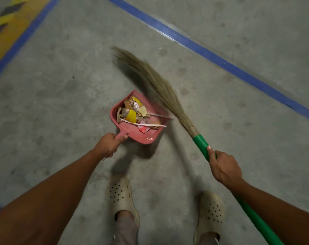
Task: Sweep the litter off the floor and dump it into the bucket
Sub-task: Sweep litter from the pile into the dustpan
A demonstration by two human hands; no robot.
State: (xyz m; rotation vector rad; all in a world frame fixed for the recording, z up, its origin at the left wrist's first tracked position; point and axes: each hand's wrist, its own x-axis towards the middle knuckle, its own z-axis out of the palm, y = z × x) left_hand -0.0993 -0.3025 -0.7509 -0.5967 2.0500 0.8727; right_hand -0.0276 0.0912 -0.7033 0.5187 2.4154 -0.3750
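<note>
Left hand (108, 145): clenched round the short handle of the red dustpan (147, 137), thumb on top. The pan is in front of the feet, and the shadow under its rear edge suggests it is raised or tipped off the floor. The litter (132, 112) is inside the pan, heaped toward the far left corner: yellow and foil wrappers, brown scraps and white strips, some reaching the open lip. Broom (160, 89): the grass bristles fan out just right of and beyond the pan mouth. They are blurred, so contact with the floor cannot be confirmed. Right hand (224, 167): grasping the green handle just below the bristle binding. Judgement: collection looks nearly complete, and no loose litter shows on the surrounding floor. For the carry, keep the pan's lip tilted upward so the strips at the mouth do not slide out, and hold the broom clear of the load. The bucket is not in view, so its direction cannot be stated. Surface: a yellow-and-black hazard strip (3, 30) lies at far left, edged by a blue line. The concrete floor (61, 103) is grey and mottled with dull marks. A second blue line (212, 55) crosses diagonally at right. Lighting is dim. Pale perforated clogs (122, 195) are planted behind the pan.
</note>
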